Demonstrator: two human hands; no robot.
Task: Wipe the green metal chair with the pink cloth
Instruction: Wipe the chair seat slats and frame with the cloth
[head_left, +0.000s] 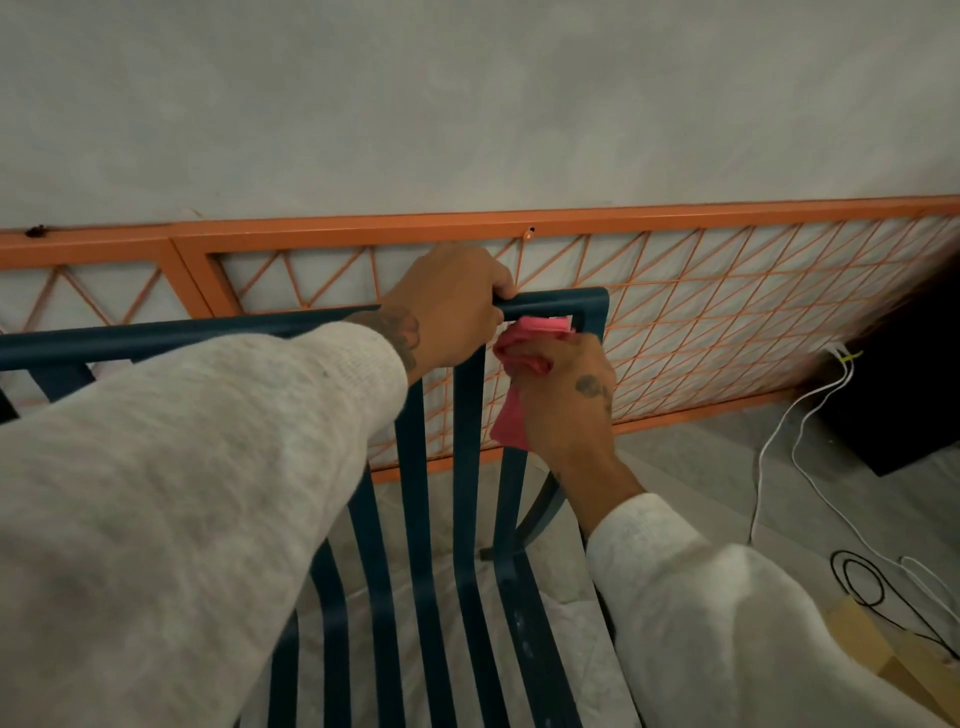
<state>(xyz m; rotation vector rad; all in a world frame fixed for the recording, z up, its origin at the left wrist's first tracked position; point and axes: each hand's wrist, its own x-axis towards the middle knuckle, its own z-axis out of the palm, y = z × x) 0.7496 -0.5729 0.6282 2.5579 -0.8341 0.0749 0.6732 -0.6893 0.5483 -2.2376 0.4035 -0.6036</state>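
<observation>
At the left of the frame a grey sleeve runs up across the green metal chair. The chair's top rail lies roughly level from the left edge to a squared corner right of centre, and flat slats drop from it toward the bottom of the frame. The left hand sits on that rail just left of the corner, fingers curled over it in a firm grip, apparently steadying the chair.

Just right of it and lower, the right hand has its fingers closed round the pink cloth. The cloth is bunched under the corner, seemingly about the upper end of the slat nearest the chair's right upright, and a tail of it hangs beside the palm.

That slat's long axis runs down and toward the viewer, so most of its length lies below the fingers. A downward stroke looks like the natural move, and the right hand is the one placed for it.

Behind the chair an orange lattice frame stands against the wall. At the far right white cables trail over the floor beside a dark box. No container shows.
</observation>
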